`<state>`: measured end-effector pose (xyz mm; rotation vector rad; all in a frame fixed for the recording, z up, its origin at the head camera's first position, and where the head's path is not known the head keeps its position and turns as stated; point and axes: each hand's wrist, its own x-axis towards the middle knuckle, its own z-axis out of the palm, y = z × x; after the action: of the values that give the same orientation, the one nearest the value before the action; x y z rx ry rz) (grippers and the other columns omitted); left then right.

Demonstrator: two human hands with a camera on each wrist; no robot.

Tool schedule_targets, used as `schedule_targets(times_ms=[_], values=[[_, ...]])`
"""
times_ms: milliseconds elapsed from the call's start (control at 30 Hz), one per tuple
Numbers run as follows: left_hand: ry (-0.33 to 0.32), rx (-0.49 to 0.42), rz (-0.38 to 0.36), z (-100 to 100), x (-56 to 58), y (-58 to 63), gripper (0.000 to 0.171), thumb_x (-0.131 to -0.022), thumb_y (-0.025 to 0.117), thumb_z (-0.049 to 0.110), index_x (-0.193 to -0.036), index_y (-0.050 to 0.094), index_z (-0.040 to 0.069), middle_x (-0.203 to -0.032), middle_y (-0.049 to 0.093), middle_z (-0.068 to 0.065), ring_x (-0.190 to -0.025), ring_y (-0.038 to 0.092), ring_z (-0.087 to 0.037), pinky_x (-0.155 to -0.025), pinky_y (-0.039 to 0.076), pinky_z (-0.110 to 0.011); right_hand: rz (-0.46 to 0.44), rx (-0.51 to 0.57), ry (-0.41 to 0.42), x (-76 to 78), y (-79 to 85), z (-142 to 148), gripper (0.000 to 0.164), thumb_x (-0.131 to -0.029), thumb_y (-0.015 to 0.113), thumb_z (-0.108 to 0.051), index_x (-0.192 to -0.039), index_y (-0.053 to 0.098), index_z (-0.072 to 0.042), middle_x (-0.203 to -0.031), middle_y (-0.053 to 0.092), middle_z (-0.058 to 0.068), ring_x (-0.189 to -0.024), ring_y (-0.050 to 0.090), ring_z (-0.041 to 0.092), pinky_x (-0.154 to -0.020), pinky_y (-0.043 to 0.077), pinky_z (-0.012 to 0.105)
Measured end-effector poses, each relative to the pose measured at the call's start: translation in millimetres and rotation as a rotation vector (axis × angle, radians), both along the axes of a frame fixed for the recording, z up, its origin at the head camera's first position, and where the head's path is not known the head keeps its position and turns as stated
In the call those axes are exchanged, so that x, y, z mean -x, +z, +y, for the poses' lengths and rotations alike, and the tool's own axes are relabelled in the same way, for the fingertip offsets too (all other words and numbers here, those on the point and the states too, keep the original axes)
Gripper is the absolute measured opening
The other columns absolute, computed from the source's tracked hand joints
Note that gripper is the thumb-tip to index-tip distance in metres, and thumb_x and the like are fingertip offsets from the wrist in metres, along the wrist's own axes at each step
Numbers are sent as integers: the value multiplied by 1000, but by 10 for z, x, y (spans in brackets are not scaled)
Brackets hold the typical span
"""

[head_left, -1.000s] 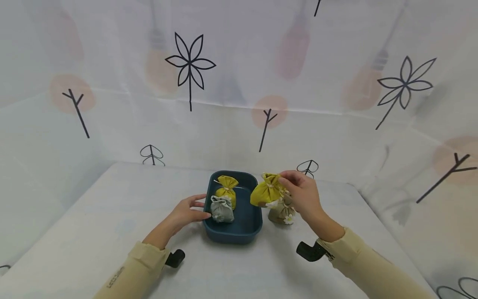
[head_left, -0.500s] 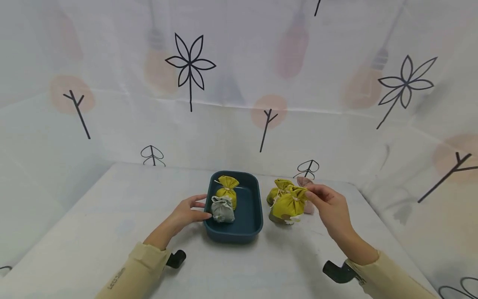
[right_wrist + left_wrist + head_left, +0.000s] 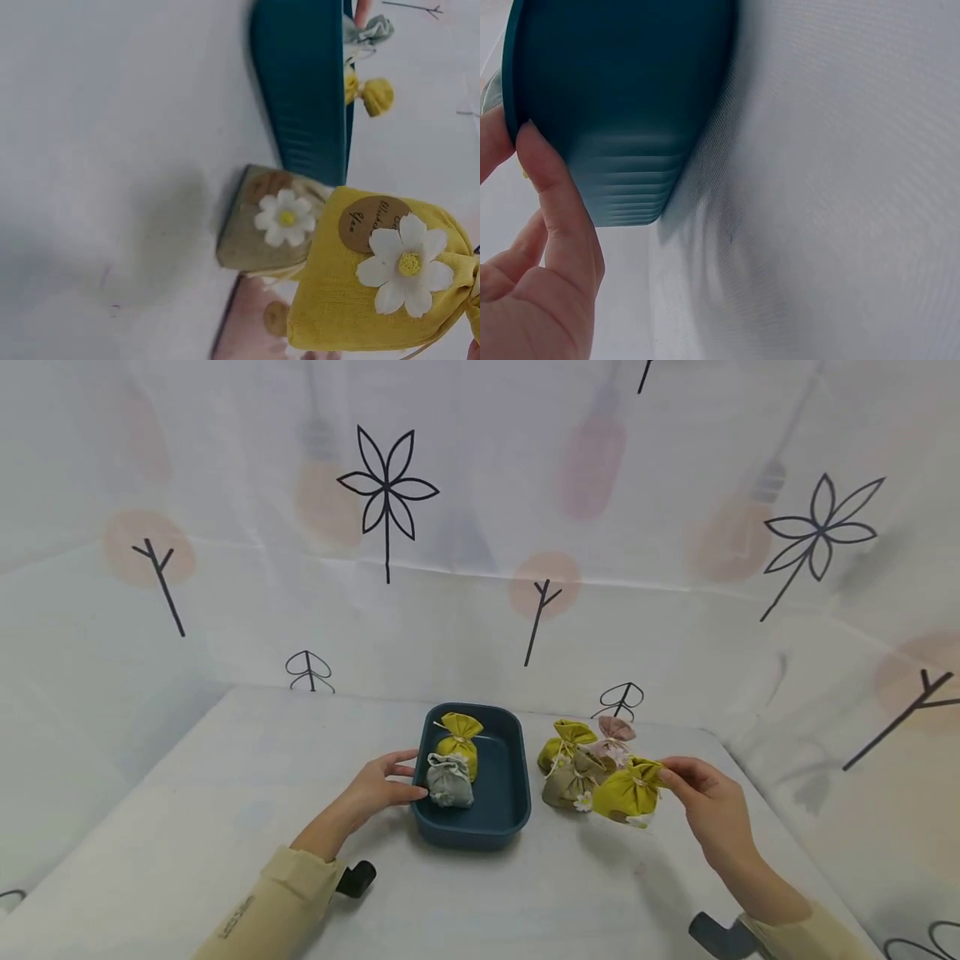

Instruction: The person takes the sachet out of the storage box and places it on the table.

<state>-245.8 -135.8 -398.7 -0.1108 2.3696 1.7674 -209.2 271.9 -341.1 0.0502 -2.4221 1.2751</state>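
Note:
My left hand (image 3: 377, 783) pinches the left rim of a blue plastic tub (image 3: 467, 840); thumb and fingers grip its edge in the left wrist view. Inside the tub, on its left side, a yellow drawstring sachet (image 3: 460, 740) stands behind a grey-green sachet (image 3: 450, 782). At the right, my right hand (image 3: 712, 808) pinches the gathered top of another yellow sachet (image 3: 627, 793), held above the table. A white flower and a round brown label show on this yellow sachet (image 3: 379, 270) in the right wrist view.
Right of the tub, a khaki sachet (image 3: 567, 784), a further yellow sachet (image 3: 558, 750) and a pink sachet (image 3: 617, 732) stand close together on the white-covered table (image 3: 480, 902). A patterned cloth backdrop (image 3: 465, 635) rises behind.
My right hand has carried the yellow sachet from beside the tub rightward and nearer to me, past the clustered sachets, uncovering the pink one. The left hand keeps its hold on the rim.

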Motion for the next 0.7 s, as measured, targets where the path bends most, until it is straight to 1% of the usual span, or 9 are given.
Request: schedule_targets(times_ms=[133,200,300,367,433,500,567,633,700], values=[[-7,-5,0,9,8,11,71,-75,79,16,-138,45,16,-121,53,-13,-88,61,-19,-80,52,-37,-36,-8,-29,-3,-60,83,29,-94,58,-21,-108,62,4,-92,62,-5,-80,54,-4,-69,45,9],[-10,-10,0,11,9,8,71,-75,79,15,-138,45,16,-121,53,-14,-88,61,-20,-80,52,-37,-54,-7,-35,2,-83,109,30,-94,57,-22,-109,61,4,-93,62,-4,-80,53,-5,-69,44,8],[-15,-15,4,12,10,2,72,-75,79,15,-138,45,15,-121,53,-14,-88,61,-20,-80,52,-37,-73,0,-49,95,-182,192,33,-94,58,-25,-109,61,4,-96,63,1,-82,54,-3,-69,44,9],[-17,-17,5,11,9,-2,72,-74,80,16,-138,45,15,-121,53,-15,-88,61,-19,-79,52,-37,-74,20,-59,244,-355,322,36,-92,60,-31,-109,62,1,-98,64,4,-83,55,0,-69,45,10],[-18,-13,6,9,6,-3,73,-74,80,16,-138,45,14,-121,53,-15,-88,61,-19,-79,52,-36,-60,43,-50,462,-616,513,37,-90,61,-35,-109,64,-3,-100,64,4,-86,56,3,-69,45,11],[-16,-9,4,4,0,-3,73,-74,79,16,-138,45,14,-122,52,-15,-88,61,-19,-78,52,-36,-45,34,-50,686,-887,689,38,-89,61,-39,-110,64,-7,-102,64,3,-88,57,5,-69,46,13],[-12,-5,1,0,-7,-2,72,-75,79,16,-138,45,15,-122,53,-15,-88,61,-19,-79,52,-36,-32,17,-61,883,-1118,817,37,-88,60,-42,-109,65,-11,-103,64,2,-90,57,7,-69,47,13],[-10,-3,2,-5,-10,-1,72,-75,79,16,-138,45,15,-121,53,-14,-88,61,-19,-79,52,-37,-30,-15,-65,1005,-1244,869,37,-90,57,-42,-111,65,-13,-105,63,3,-92,57,11,-70,47,16],[-9,-18,3,-5,-9,1,72,-75,79,15,-138,45,15,-121,53,-14,-88,61,-19,-80,52,-37,-28,-28,-87,1085,-1311,866,38,-90,56,-44,-111,65,-14,-105,63,3,-93,57,13,-70,47,17]])
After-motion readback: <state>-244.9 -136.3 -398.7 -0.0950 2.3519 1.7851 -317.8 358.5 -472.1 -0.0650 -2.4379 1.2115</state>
